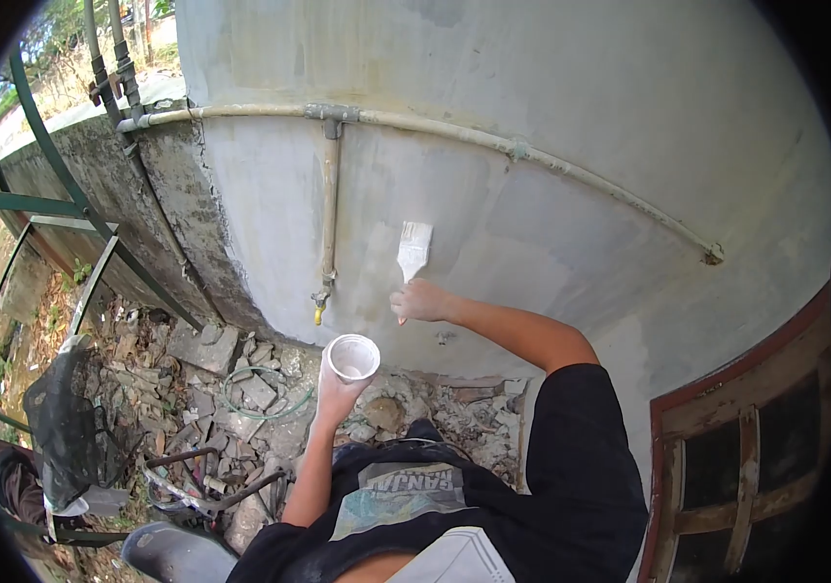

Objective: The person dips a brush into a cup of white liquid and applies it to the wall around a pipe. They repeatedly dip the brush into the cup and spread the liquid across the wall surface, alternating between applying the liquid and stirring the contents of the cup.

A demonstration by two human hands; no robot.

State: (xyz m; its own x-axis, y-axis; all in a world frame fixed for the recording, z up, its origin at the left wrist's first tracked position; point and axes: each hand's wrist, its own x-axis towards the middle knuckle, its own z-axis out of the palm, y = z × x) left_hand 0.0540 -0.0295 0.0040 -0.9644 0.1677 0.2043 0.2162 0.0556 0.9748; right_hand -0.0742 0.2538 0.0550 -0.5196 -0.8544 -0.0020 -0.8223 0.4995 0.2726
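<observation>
Right fingers (415, 299) pinch my flat white paintbrush (415, 251) beside the yellow-tipped metal tap (320, 300). Below it, my left hand (340, 391) wraps a white plastic cup (353, 340), upright, presumably against spills.

Wide, flat paintbrush with white-coated bristles (415, 247): near-upright, bristles up, in right hand (421, 300), before patchy grey-white plaster wall (503, 219); contact unclear. Round white tub (353, 357): in left hand (339, 391), mouth open, whitish inside.
</observation>
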